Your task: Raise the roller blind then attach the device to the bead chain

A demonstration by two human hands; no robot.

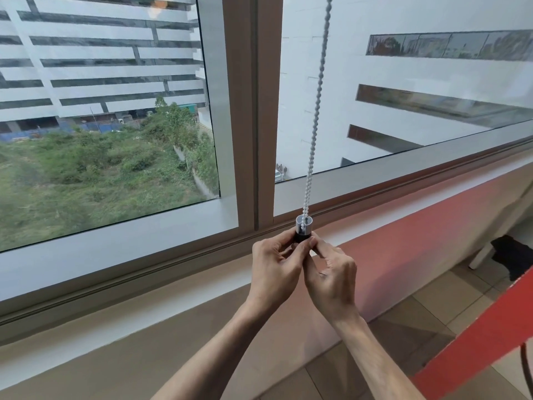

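I hold the small cylindrical device with the pale grey open cup on top and a black base (302,230) between both hands, out in front of the sill at the foot of the brown window frame post (247,111), with nothing under it. My left hand (277,269) pinches the black base from the left with thumb and forefinger, and my right hand (331,280) pinches it from the right, so each grip is clamped on the device, fingertips nearly meeting below it. The white plastic bead chain (315,111) hangs down past the glass and its lowest beads already sit inside the cup, directly above my fingers. No blind fabric shows over the panes, so I judge the blind raised and the attaching step under way. To do it well, I keep the cup upright and steady with one hand, hold the chain taut in line with the opening, seat the bottom of the loop fully in its channel, and only then press or twist the base closed, avoiding a sideways pull that could pop the beads out.
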